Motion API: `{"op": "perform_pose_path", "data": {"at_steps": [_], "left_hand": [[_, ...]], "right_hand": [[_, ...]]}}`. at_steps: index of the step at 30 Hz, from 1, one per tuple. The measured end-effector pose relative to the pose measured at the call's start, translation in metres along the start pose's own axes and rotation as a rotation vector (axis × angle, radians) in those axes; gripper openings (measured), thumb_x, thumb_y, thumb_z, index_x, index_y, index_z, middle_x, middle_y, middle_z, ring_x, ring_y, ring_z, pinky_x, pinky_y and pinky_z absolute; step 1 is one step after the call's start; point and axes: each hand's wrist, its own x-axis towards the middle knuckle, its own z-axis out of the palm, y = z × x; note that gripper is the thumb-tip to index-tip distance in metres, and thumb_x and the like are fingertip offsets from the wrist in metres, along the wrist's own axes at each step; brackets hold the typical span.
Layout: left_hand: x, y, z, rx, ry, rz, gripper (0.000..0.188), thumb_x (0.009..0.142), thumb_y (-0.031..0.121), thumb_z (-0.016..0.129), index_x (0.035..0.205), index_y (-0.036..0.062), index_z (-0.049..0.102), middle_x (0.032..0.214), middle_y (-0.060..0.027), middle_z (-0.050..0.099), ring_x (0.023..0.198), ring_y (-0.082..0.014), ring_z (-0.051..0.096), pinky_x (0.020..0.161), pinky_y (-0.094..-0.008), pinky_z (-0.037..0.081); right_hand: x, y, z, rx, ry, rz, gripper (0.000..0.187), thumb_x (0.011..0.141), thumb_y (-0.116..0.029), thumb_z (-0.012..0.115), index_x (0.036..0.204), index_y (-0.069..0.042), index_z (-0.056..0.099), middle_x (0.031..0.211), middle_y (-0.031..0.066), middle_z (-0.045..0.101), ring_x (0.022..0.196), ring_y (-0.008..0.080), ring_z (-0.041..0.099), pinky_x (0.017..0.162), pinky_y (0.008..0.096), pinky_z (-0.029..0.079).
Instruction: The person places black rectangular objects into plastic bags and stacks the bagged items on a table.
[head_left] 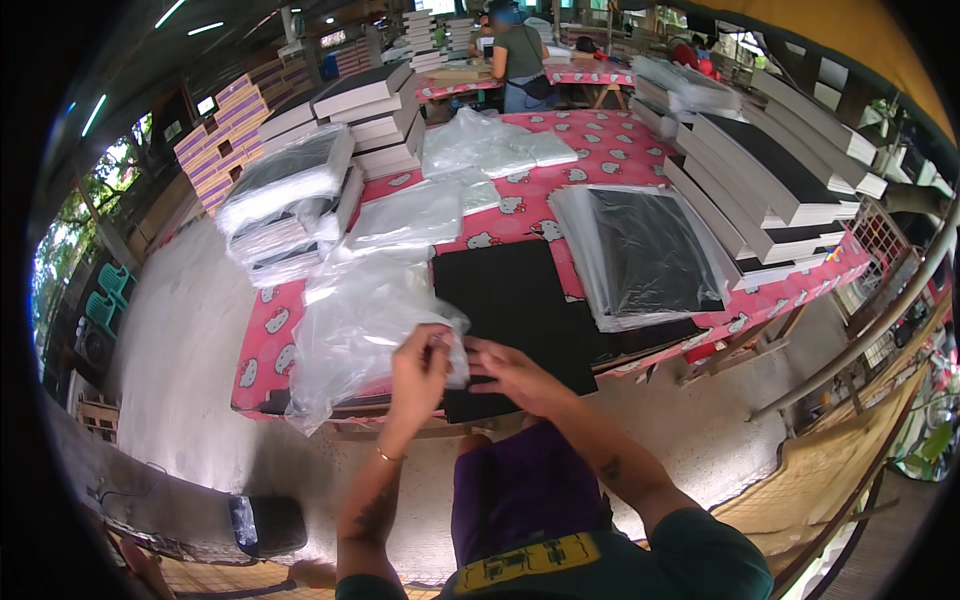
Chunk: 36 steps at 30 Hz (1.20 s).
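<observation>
A clear plastic bag (365, 320) lies crumpled along the near left edge of the table. My left hand (422, 365) is closed on its right-hand edge, with thumb and fingers pinched together. Just to the right, the fingertips of my right hand (512, 378) pinch at the same edge, close to the left fingers. Under and beyond my hands is a flat black board (510, 290), partly covered by the bag and my right hand. Right of it sits a pile of black boards in clear plastic (645, 250).
The table has a pink patterned cloth (535, 225). More clear bags (405, 215) lie farther back. Bagged boards (290, 180) are stacked at left, thick black-topped white stacks (770, 190) at right. A person (522, 60) stands at a far table.
</observation>
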Motion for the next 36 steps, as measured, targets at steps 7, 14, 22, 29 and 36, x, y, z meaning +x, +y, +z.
{"op": "perform_pose_path", "data": {"at_steps": [7,14,22,29,36], "left_hand": [[-0.018,0.001,-0.002,-0.070,0.088,-0.054,0.009,0.093,0.007,0.056,0.096,-0.0009,0.058,0.068,-0.0003,0.051,0.059,-0.0062,0.043,0.053,-0.0225,0.038],[-0.022,-0.011,0.008,0.103,-0.095,0.103,0.010,0.084,0.007,0.065,0.082,-0.0010,0.060,0.076,-0.0144,0.058,0.067,-0.0278,0.055,0.059,-0.0342,0.044],[-0.008,0.009,0.007,0.323,0.197,0.187,0.013,0.089,0.011,0.060,0.088,0.0001,0.053,0.073,-0.0160,0.057,0.066,-0.0356,0.053,0.061,-0.0419,0.042],[-0.036,0.016,0.036,0.438,0.080,0.439,0.014,0.087,0.013,0.062,0.088,0.0005,0.055,0.075,-0.0150,0.060,0.066,-0.0368,0.058,0.062,-0.0410,0.044],[-0.042,0.010,0.038,0.253,-0.073,0.250,0.012,0.086,0.013,0.064,0.090,0.0022,0.060,0.079,-0.0165,0.063,0.065,-0.0354,0.061,0.059,-0.0391,0.045]], "right_hand": [[0.004,0.007,-0.005,0.154,0.352,-0.188,0.018,0.092,-0.018,0.060,0.103,-0.003,0.060,0.093,0.0027,0.063,0.088,0.0110,0.060,0.078,0.0273,0.048],[-0.011,0.007,-0.008,-0.071,0.356,-0.037,0.018,0.091,-0.020,0.062,0.102,-0.005,0.061,0.084,-0.0013,0.060,0.074,0.0073,0.057,0.064,0.0236,0.047],[-0.040,-0.019,0.001,-0.593,0.678,-0.739,0.034,0.093,-0.028,0.058,0.115,-0.002,0.055,0.095,0.0022,0.058,0.084,0.0106,0.054,0.071,0.0261,0.044],[-0.049,0.008,0.015,0.036,0.428,-0.255,0.024,0.093,-0.023,0.059,0.103,-0.001,0.063,0.090,0.0039,0.064,0.087,0.0108,0.061,0.078,0.0282,0.051],[-0.052,0.012,0.010,-0.132,0.447,-0.292,0.015,0.092,-0.018,0.062,0.090,-0.003,0.064,0.082,0.0010,0.063,0.071,0.0054,0.054,0.065,0.0223,0.045]]}}
